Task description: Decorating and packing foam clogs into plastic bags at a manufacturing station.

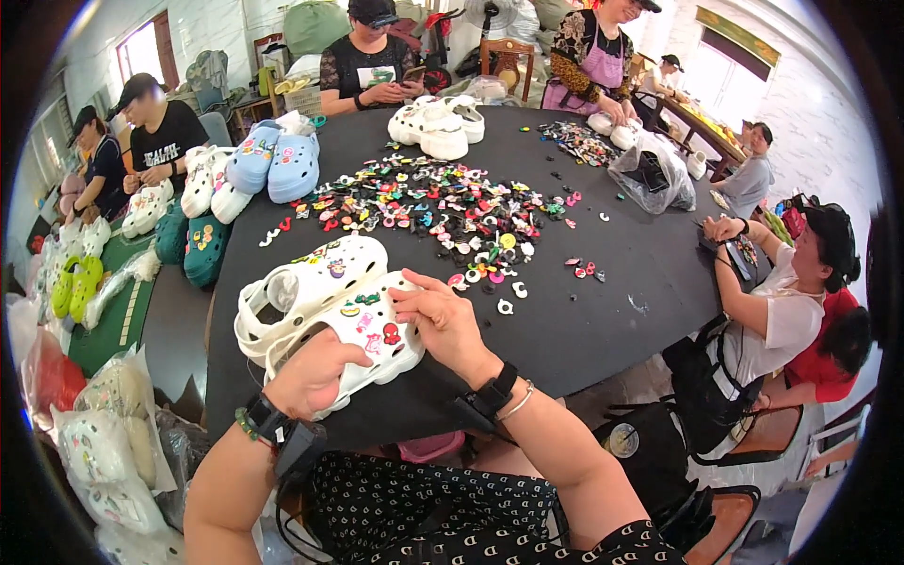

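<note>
left hand [311, 372] gripped the near white clog [363, 331] from below, fingers curled together round its heel end, thumb over the top edge. right hand [444, 325] sat on the clog's upper, fingertips [403, 299] pinched together against a charm spot near the toe side; could not tell whether a charm was under them. small colourful charms [377, 334] were already stuck in the clog, just left of the right fingertips. a second white clog [315, 278] lay touching the first, just beyond the left fingers, also with charms in it. both clogs hung over the near edge of a round black table [603, 320].

beyond the right fingertips, well apart, a wide charm pile [443, 207] spread over the table middle; a few loose charms [508, 299] lay near, just right of the right hand. far past the left fingers sat blue clogs [278, 160], white ones beside them, and green clogs [193, 245] at the table's left edge. more white clogs [438, 122] stood on the far side. a clear bag [650, 169] lay far right of the right hand.

both wrists wore black straps; the right one also had a thin bangle [518, 403]. other people sat round the table: one person [782, 292] in white at the right, others across and at left, hands on own clogs. bagged clogs [99, 443] lay low left of the left hand.
</note>
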Action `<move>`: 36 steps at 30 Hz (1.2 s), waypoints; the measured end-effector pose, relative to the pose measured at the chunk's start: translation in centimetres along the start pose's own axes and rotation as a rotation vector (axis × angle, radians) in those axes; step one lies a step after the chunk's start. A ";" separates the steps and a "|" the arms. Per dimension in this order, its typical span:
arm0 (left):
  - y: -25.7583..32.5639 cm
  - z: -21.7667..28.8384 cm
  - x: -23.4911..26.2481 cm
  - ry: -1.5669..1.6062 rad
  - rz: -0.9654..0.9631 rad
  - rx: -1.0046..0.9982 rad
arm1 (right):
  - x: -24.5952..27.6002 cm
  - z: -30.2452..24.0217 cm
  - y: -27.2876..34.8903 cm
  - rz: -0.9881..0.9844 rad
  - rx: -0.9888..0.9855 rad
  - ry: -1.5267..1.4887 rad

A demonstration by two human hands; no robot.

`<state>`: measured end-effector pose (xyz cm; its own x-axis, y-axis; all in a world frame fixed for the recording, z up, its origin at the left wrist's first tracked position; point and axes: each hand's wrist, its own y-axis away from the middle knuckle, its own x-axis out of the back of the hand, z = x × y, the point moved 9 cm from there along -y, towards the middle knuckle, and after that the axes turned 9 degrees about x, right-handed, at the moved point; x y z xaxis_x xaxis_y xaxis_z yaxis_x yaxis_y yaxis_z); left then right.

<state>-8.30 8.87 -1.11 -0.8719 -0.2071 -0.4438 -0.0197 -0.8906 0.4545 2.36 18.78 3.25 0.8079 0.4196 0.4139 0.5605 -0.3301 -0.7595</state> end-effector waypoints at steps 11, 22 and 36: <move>0.0 0.1 0.7 0.059 0.070 -0.057 | 2.9 6.1 -1.8 0.164 -0.463 -0.154; 0.2 1.0 1.3 -0.013 0.034 -0.178 | 2.1 10.1 -0.3 -0.297 -0.248 0.587; 2.0 3.4 1.9 -1.015 0.213 -0.365 | -2.1 -0.6 0.2 -0.248 -0.065 0.134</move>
<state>-11.62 8.11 1.58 -0.8405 -0.0902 0.5342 0.1787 -0.9770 0.1163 0.87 17.33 2.52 0.6593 0.3804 0.6486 0.7508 -0.2868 -0.5950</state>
